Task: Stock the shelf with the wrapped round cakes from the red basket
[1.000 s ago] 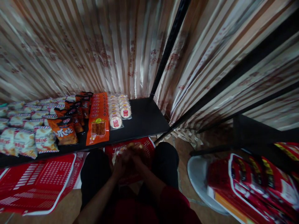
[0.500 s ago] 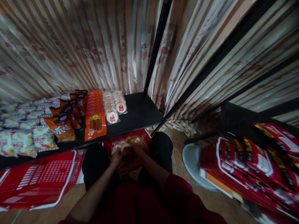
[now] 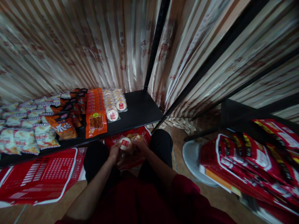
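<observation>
A wrapped round white pastry (image 3: 125, 143) with a red label is held up between my knees, label facing up. My left hand (image 3: 114, 152) grips it from the left side, fingers closed at its edge. At its right edge my right hand (image 3: 141, 148) is closed on the wrapper, its fingertips partly hidden in shadow. Beneath the hands a red basket (image 3: 147, 137) contains more wrapped round pastries (image 3: 137, 137). Similar white pastries (image 3: 112, 115) lie in two overlapping rows on the black shelf (image 3: 142, 105) ahead.
Left of the rows lie a flat orange packet (image 3: 95, 113), orange-black snack bags (image 3: 64, 126) and many white snack bags (image 3: 21, 141). A red basket (image 3: 46, 177) sits under the shelf. At right, red packets (image 3: 259, 152) fill another basket beside a grey stool (image 3: 192, 161). Black posts (image 3: 157, 46) rise before curtains.
The wrapped pastry has come up out of the basket, its label now turned toward me. Both hands rose slightly with it, and my view shifted a little.
</observation>
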`<state>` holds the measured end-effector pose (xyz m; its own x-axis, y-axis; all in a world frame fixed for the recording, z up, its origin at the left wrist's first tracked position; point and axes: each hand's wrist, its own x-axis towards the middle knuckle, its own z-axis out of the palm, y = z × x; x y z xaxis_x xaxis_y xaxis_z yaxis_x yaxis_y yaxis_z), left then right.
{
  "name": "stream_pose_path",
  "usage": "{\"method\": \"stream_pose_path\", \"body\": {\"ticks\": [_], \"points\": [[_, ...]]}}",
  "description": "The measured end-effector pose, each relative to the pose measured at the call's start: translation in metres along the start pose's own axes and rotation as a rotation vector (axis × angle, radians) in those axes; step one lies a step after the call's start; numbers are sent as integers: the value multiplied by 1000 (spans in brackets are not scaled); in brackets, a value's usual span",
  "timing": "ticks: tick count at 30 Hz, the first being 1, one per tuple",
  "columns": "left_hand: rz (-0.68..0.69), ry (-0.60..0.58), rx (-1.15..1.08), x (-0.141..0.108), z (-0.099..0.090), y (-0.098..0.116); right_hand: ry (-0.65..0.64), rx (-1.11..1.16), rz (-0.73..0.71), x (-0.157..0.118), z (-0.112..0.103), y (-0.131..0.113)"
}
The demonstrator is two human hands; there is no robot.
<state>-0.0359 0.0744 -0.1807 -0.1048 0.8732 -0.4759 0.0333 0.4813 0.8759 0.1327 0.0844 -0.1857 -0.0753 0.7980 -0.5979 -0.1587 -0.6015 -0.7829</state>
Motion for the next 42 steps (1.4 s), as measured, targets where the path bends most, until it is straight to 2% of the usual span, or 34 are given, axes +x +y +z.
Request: {"method": "stream_pose_path", "body": {"ticks": [5, 8, 11, 13, 16, 20, 25, 28, 32, 36, 39, 42], "points": [[-49, -51, -112, -13, 2, 18, -81, 60, -40, -6, -12, -16], [-67, -146, -242, -24, 10, 27, -36, -15, -73, -5, -18, -30], [-50, -221, -334, -33, 20, 27, -19, -123, -105, -2, -19, -43], [-35, -244, -374, -36, 25, 24, -37, -231, -159, -1, -18, -53], [8, -250, -346, -39, 29, 22, -24, -529, -271, -4, -15, -69], [73, -236, -235, -43, 29, 33, -38, -944, -435, -20, -5, -96], [93, -214, -179, -45, 21, 48, -115, -1125, -563, -36, 16, -117], [105, -155, -194, -45, 15, 50, -90, -1135, -622, -36, 24, -117], [74, -84, -277, -46, 11, 48, -21, -1008, -703, -29, 28, -108], [41, 2, -323, -46, 10, 49, 114, -906, -761, -24, 27, -96], [37, 43, -371, -44, 9, 50, 214, -887, -740, -22, 24, -88], [41, 52, -428, -40, 11, 49, 238, -880, -690, -20, 21, -81]]}}
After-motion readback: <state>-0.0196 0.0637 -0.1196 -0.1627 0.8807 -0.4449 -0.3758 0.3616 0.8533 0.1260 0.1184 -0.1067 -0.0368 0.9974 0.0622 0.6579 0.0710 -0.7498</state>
